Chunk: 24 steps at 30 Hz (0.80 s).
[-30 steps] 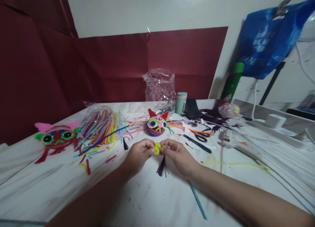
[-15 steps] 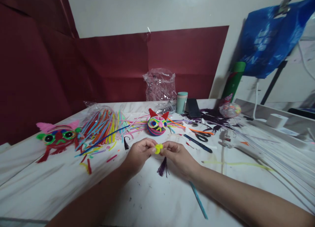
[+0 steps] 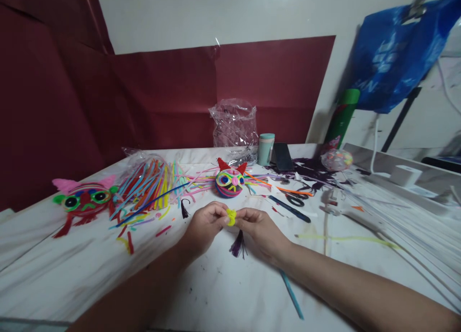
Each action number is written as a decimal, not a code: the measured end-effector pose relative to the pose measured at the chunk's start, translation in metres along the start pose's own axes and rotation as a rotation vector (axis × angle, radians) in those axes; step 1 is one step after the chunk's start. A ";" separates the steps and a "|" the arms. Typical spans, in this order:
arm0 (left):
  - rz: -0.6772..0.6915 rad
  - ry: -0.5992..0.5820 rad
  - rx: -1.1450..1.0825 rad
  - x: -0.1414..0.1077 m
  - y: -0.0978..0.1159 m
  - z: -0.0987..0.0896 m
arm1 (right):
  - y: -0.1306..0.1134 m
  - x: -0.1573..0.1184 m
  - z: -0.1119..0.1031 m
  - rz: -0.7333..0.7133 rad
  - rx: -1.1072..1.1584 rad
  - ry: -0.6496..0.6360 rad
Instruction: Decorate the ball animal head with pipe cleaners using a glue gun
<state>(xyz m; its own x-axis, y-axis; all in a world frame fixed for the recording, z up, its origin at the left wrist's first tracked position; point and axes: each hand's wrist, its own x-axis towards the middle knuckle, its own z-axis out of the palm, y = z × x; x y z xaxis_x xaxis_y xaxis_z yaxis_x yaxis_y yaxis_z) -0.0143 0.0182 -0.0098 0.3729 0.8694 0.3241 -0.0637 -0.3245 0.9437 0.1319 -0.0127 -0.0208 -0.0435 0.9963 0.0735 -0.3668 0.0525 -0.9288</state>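
Between my two hands is a small curled piece of yellow pipe cleaner (image 3: 231,217). My left hand (image 3: 206,226) pinches its left side between thumb and fingers, and my right hand (image 3: 260,230) pinches its right side. Just below the fingers a dark purple tassel (image 3: 237,245) lies on the table. Behind my hands sits a round cat-like figure (image 3: 229,182) wound in coloured pipe cleaners, with red ears and blue eyes. A blue pipe cleaner (image 3: 291,294) lies near my right forearm, partly hidden by it.
At left stands a second figure (image 3: 86,200) with pink ears, beside a bag of pipe cleaners (image 3: 147,183). Scissors (image 3: 297,198) and a dark blue pen-like tool (image 3: 289,209) lie right of centre. A cup (image 3: 266,150) and phone (image 3: 283,157) stand behind. Long pale strips (image 3: 406,226) cover the right side.
The yellow pipe cleaner has turned slightly and looks more tightly curled between my fingers. Both hands stay in nearly the same place.
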 end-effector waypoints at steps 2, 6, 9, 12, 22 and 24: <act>-0.017 -0.002 0.001 0.001 0.001 -0.002 | -0.004 0.001 -0.001 -0.004 -0.027 0.012; -0.007 -0.021 0.066 0.003 0.005 -0.008 | -0.013 0.005 -0.007 -0.060 -0.080 0.056; 0.027 -0.011 0.027 0.003 0.005 -0.014 | -0.014 0.006 -0.012 -0.115 -0.146 0.011; 0.065 -0.014 -0.045 0.003 0.004 -0.019 | -0.015 0.003 -0.012 -0.156 -0.194 -0.053; 0.180 -0.184 0.091 0.000 0.007 -0.013 | -0.016 -0.007 -0.006 -0.263 -0.390 -0.079; 0.176 -0.172 0.083 0.000 0.005 -0.013 | -0.015 -0.006 -0.005 -0.220 -0.318 -0.059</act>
<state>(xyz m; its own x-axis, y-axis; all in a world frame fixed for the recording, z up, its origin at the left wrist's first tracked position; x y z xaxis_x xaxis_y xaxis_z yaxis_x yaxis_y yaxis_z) -0.0270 0.0212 -0.0040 0.5153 0.7228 0.4605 -0.0679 -0.5012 0.8626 0.1421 -0.0188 -0.0095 -0.0527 0.9538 0.2959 -0.0673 0.2922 -0.9540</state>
